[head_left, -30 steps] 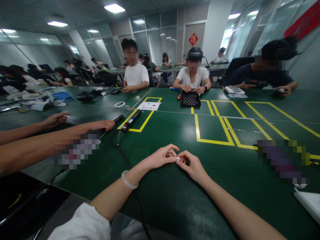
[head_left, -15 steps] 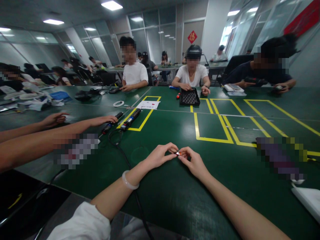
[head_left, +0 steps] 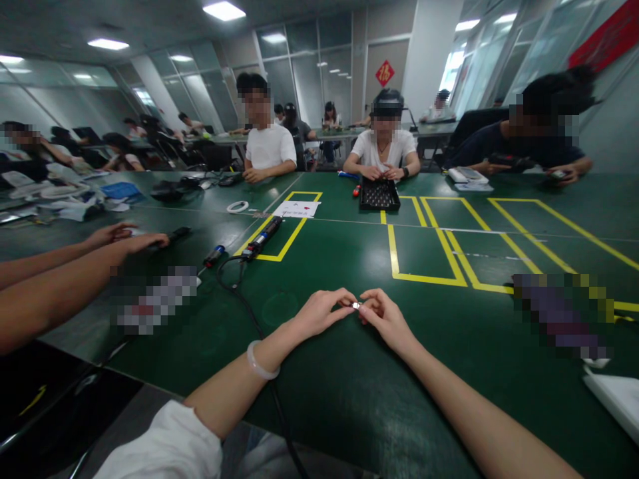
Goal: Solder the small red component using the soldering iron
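My left hand [head_left: 320, 311] and my right hand [head_left: 384, 318] meet over the green table [head_left: 349, 386], fingertips pinched together on a tiny silvery part [head_left: 356, 305] held between them. The part is too small to identify. A pale bangle [head_left: 259, 362] circles my left wrist. Both hands hover just above the tabletop near its front middle.
A black cable [head_left: 239, 293] runs from a dark tool [head_left: 263, 238] in a yellow-taped box. A small blue-tipped tool [head_left: 214, 255] lies left of it. A co-worker's arms [head_left: 64, 279] reach in from the left. A black tray [head_left: 379, 196] sits before a person opposite. White object [head_left: 616, 399] at right edge.
The co-worker's hand on the left has pulled back leftward away from the small tool, which now lies alone. My two hands stay pinched together on the small part, barely shifted.
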`<state>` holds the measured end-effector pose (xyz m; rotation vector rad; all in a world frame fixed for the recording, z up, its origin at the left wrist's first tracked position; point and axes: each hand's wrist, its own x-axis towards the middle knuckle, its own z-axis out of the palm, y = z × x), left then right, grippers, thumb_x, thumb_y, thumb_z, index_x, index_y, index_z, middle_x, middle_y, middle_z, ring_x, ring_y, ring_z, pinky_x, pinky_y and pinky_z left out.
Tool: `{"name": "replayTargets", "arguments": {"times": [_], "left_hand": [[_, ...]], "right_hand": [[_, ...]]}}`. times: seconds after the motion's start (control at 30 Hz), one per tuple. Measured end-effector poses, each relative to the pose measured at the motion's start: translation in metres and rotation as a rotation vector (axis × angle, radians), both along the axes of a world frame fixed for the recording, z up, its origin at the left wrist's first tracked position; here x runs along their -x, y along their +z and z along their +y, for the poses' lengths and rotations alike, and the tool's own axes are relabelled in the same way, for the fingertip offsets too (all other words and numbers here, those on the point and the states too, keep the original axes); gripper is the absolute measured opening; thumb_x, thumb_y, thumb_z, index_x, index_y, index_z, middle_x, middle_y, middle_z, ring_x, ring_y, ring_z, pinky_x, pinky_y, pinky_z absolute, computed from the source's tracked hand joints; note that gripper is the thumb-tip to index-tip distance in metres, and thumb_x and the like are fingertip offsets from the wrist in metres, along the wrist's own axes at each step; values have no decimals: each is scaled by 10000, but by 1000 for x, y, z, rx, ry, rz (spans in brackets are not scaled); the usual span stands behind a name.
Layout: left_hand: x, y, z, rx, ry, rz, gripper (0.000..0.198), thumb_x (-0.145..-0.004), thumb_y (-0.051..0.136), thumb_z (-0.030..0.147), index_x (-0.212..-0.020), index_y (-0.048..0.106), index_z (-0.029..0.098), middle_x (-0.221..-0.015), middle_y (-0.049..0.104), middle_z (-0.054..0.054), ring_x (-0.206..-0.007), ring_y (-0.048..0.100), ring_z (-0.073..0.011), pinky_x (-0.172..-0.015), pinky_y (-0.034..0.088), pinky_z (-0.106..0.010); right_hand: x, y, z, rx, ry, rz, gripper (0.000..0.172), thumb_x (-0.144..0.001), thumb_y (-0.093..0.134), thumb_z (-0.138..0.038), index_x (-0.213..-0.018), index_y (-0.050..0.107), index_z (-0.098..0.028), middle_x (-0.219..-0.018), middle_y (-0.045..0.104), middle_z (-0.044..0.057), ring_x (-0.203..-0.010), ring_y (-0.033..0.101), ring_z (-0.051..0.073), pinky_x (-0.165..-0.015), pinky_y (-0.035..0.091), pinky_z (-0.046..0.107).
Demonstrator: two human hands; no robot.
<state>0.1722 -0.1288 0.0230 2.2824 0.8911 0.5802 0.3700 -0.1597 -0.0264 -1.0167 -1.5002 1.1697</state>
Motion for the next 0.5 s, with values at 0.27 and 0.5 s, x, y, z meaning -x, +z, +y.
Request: {"name": "replayTargets", "arguments": {"times": [0.27, 0.5], "left_hand": [[14, 9, 10, -85, -21, 156, 326, -966, 415, 417, -1147, 611, 230, -1074, 688, -19, -978, 641, -158, -863, 452, -248], [113, 11, 105, -333, 438, 555, 530, -886, 508, 438, -1341, 472, 169, -1431, 451, -102, -1291, 435, -269, -1082, 328, -406]], "right_hand": [[1, 3, -2, -5, 14, -83, 229, -864, 595, -402, -907, 570, -179, -721, 566, -5, -640, 528, 132, -593, 401, 256], [2, 3, -1, 25, 35, -93, 241, -862, 598, -407, -920, 581, -174, -723, 559, -5, -646, 523, 132, -590, 390, 254]]}}
